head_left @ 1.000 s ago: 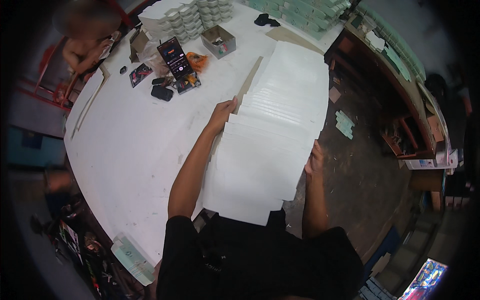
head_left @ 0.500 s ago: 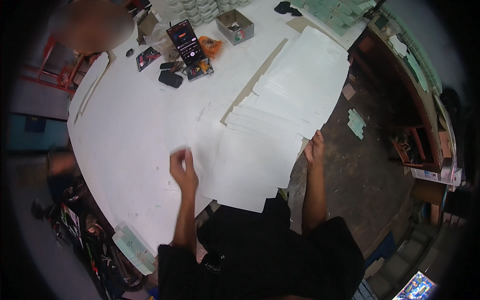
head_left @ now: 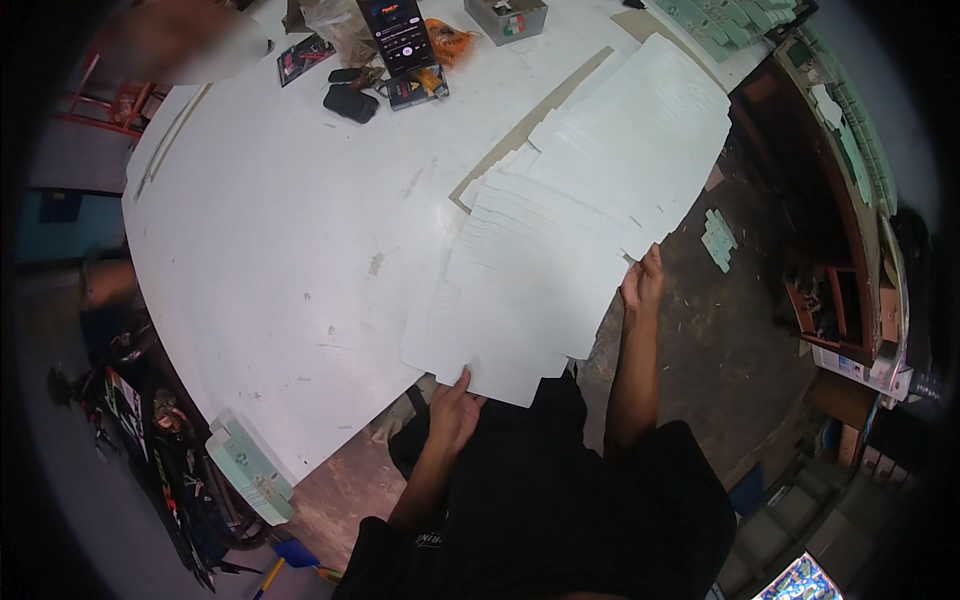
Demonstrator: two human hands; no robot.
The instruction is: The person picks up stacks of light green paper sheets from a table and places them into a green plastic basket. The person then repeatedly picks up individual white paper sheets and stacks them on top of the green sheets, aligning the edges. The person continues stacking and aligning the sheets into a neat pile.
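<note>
Fanned white die-cut card sheets (head_left: 530, 300) overlap in a layered stack along the right part of the white table (head_left: 270, 250), their near end jutting past its edge over my lap. My left hand (head_left: 455, 412) pinches the near edge, thumb on top and fingers underneath. At the right edge of the sheets, my right hand (head_left: 643, 280) grips with the thumb side up; most of its fingers are hidden beneath. Beyond, more glossy white sheets (head_left: 640, 140) lie toward the far right corner, with a grey-brown board (head_left: 535, 125) showing under their left side.
A lit smartphone (head_left: 398, 40) stands at the back near a black pouch (head_left: 350, 101), an orange bag (head_left: 448, 42) and a grey box (head_left: 510, 22). Pale green cut cards (head_left: 250, 470) hang by the left edge. A wooden shelf (head_left: 820, 170) stands right; a person's blurred shape shows far left.
My left hand has come down from over the table to the near edge of the sheets and taken hold there. The right hand keeps its grip; the view has shifted slightly.
</note>
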